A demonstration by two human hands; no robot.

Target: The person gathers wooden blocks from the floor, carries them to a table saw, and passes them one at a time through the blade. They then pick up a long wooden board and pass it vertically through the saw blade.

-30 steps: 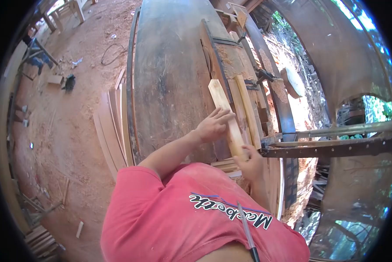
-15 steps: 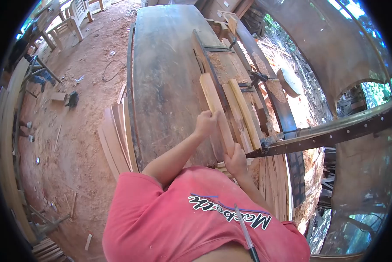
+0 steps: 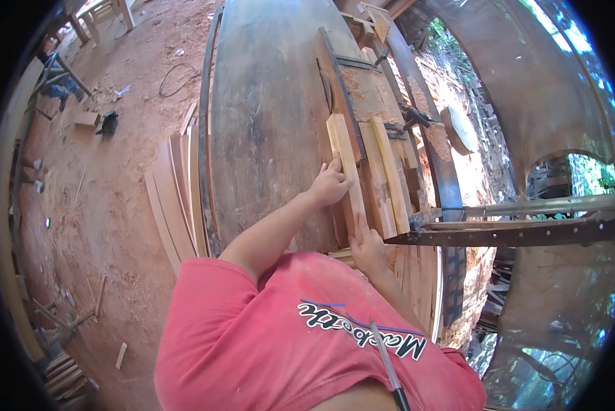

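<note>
A pale squared wooden piece lies lengthwise on the wooden work surface, beside a long dark-edged guide. My left hand holds it from the left near its middle, its fingers partly stretched over the wood. At the near end, my right hand is on the same piece, with a finger extended along it. Two more wooden strips lie side by side just to the right. The undersides of both hands are hidden.
Curved boards lean at the table's left side. A dark metal beam extends to the right. Dark clamps sit beyond the strips. Sawdust-covered ground lies left, with a coiled wire and scraps. A brown sheet hangs at upper right.
The wooden piece now lies down along the guide, slightly further right. My left hand has loosened from a tight grip to flatter fingers, and my right hand's finger has straightened. The view has shifted.
</note>
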